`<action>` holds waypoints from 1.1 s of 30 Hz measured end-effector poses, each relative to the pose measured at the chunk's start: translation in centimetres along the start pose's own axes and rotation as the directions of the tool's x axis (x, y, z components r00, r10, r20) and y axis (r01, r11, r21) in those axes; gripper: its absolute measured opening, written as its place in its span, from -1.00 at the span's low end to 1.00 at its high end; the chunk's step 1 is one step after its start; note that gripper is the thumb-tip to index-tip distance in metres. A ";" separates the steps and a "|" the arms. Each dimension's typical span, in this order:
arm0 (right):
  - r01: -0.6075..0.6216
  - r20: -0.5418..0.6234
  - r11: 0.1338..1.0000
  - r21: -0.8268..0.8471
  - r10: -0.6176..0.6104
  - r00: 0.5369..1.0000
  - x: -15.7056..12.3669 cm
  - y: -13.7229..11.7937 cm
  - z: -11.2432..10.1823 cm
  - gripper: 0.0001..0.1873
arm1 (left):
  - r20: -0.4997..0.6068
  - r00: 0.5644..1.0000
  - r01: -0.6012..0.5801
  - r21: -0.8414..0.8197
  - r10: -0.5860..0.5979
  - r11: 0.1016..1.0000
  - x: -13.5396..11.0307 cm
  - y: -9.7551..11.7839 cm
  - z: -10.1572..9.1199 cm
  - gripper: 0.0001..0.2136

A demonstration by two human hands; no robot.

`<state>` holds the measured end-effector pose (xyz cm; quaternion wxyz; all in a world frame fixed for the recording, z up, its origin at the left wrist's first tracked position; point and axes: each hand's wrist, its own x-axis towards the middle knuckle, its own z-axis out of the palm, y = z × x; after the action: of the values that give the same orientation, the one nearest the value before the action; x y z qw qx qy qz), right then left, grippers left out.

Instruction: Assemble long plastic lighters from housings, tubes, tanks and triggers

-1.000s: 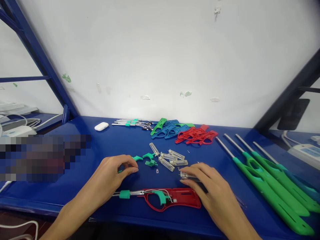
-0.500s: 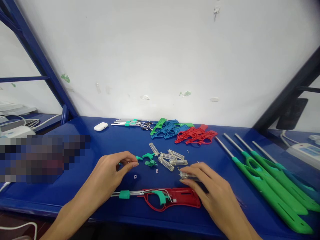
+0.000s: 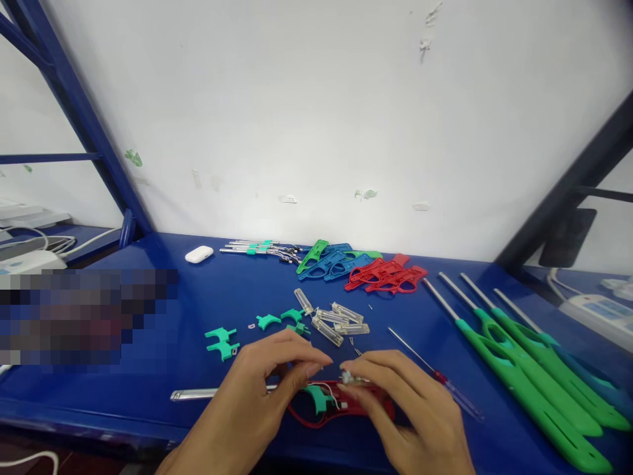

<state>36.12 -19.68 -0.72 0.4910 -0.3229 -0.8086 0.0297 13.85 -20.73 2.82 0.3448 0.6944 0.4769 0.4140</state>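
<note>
My right hand pinches a clear plastic lighter fuel tank, its valve end pointing left. Facing it, my left hand has thumb and index finger brought together at the tips; a tiny pale bit may show there, too small to name. Below both hands lies an open red lighter half-shell, partly covered by them. In it sit a green trigger and a white wire. A metal lighter tube sticks out to the left, under my left hand.
Several clear fuel tanks, green triggers and a screwdriver lie around the hands. Behind are red half-shells, blue half-shells, metal tubes and a white earbud case. Green lighters lie right.
My left hand has moved right, towards the fuel tank, uncovering green triggers on the left. My right hand has brought the tank left and lower, over the red half-shell; the screwdriver now shows.
</note>
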 end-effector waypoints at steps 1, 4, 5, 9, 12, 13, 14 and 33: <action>0.008 0.006 1.000 0.011 -0.008 1.000 0.0 0.0 -0.1 -0.87 | 0.001 1.000 0.007 -0.009 -0.007 1.000 0.0 -0.1 0.2 -0.79; 0.031 0.014 0.999 0.020 -0.031 0.999 0.1 -0.1 -0.1 -0.86 | -0.021 0.998 0.059 -0.024 -0.060 0.998 -0.1 -0.3 0.7 -0.81; 0.040 0.013 0.999 0.021 -0.040 0.999 0.2 -0.1 -0.1 -0.86 | -0.030 0.995 0.090 -0.032 -0.091 0.995 -0.1 -0.4 0.8 -0.82; 0.047 0.008 0.998 0.040 -0.047 0.999 0.3 -0.1 -0.1 -0.87 | -0.041 0.977 0.206 -0.111 -0.211 0.972 -0.3 -0.6 1.5 -0.81; 0.029 0.047 0.998 0.061 -0.032 0.998 0.1 0.1 -0.2 -0.84 | -0.029 0.970 0.232 -0.169 -0.240 0.958 -0.4 -0.4 1.7 -0.83; 0.021 0.063 0.997 0.069 -0.026 0.998 0.1 0.2 -0.2 -0.82 | -0.025 0.970 0.233 -0.173 -0.241 0.957 -0.4 -0.3 1.8 -0.83; 0.014 0.077 0.997 0.077 -0.020 0.997 0.0 0.2 -0.2 -0.80 | -0.020 0.970 0.235 -0.174 -0.242 0.956 -0.5 -0.2 1.8 -0.81; 0.163 -0.036 0.984 -0.071 -0.166 0.985 0.2 -0.5 0.0 -0.75 | 0.030 0.977 0.209 -0.274 -0.209 0.939 -1.4 0.2 3.0 -0.52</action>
<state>35.84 -19.98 -0.38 0.4974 -0.2719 -0.8226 -0.0452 16.32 -22.41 1.42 0.4800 0.5852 0.4857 0.4373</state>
